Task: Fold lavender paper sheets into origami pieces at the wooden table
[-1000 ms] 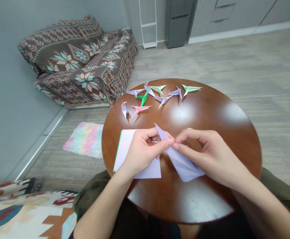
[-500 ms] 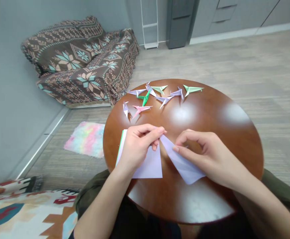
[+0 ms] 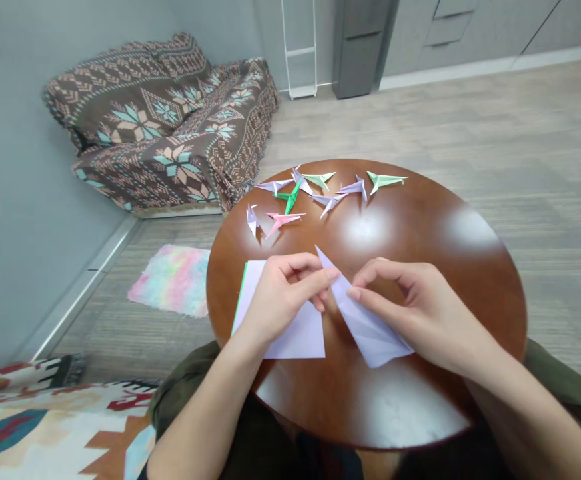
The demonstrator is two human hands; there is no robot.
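Left thumb point(image 3: 331, 273) and right fingertips point(image 3: 353, 293) closed on opposite edges of a folded lilac paper point(image 3: 368, 330), near its narrow part; the remaining fingers of the left hand point(image 3: 283, 300) curl inward, and those of the right hand point(image 3: 420, 313) arch above the fold. The grip appears to be a light pinch from both sides, though the pads are partly hidden by the paper.

The folded lilac paper is a long kite shape, held just above the table or resting on it at its broad end; contact cannot be told from this view. Its long axis runs diagonally: the sharp tip point(image 3: 316, 247) points away from the person and to their left, and the broad end lies toward the person and to their right. The right hand lies nearer the paper's body, while the left reaches it only at the fingertips.

Beneath the left palm lies a flat lilac square sheet point(image 3: 300, 337), with a thin green edge point(image 3: 242, 300) along its far-left side. Both papers lie on a round polished wooden table point(image 3: 470, 287). Beyond the hands, finished origami birds stand in a loose cluster: a mint-green one point(image 3: 384, 179), a pink one point(image 3: 281, 222) and a lilac one point(image 3: 274, 186) among them.
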